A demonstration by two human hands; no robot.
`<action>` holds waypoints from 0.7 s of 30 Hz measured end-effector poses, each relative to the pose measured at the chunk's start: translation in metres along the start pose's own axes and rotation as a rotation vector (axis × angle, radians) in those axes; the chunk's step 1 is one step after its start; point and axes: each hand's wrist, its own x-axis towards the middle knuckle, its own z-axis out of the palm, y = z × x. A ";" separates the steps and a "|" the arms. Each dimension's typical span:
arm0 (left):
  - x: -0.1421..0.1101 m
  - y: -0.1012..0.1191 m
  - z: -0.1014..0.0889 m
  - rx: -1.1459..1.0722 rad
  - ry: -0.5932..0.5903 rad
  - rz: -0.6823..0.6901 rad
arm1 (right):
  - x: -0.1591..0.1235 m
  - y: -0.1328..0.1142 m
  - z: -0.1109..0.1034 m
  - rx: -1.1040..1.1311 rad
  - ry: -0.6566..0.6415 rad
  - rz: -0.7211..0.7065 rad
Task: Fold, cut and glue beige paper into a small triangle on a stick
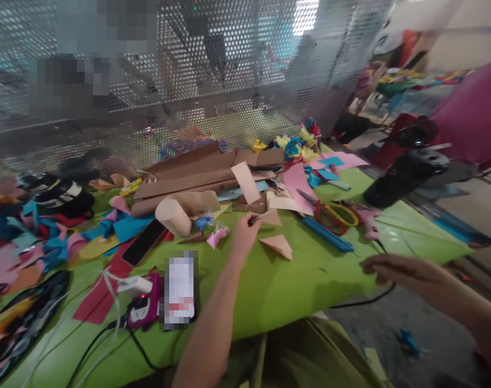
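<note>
My left hand (245, 233) reaches over the green table, its fingers pinched at the edge of a pale peach piece of paper (271, 217). A small dark spot shows between the fingertips; I cannot tell what it is. Just right of that hand lies a folded peach paper triangle (278, 246). My right hand (385, 267), slightly blurred, hovers by the table's right front edge with its fingers stretched out and nothing visible in them. Nearest to it are a pink glue gun (370, 223), a blue cutter knife (328, 235) and scissors with red and yellow handles (337, 215).
A paper roll (173, 217), brown card (184, 180) and pink strips lie toward the back. A dark phone (144, 242), a lit phone (179, 290) and a pink power strip (144, 303) with cables are at left. A black bottle (402, 175) lies at right. Perforated metal (229, 70) stands behind.
</note>
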 end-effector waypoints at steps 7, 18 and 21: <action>0.002 0.007 -0.005 -0.460 0.115 -0.183 | 0.060 0.020 -0.026 -0.226 0.609 0.182; -0.001 0.010 -0.006 -0.550 0.152 -0.153 | 0.082 0.029 -0.025 0.092 0.617 0.302; -0.001 0.009 -0.004 -0.573 0.147 -0.158 | 0.081 0.030 -0.017 0.259 0.717 0.186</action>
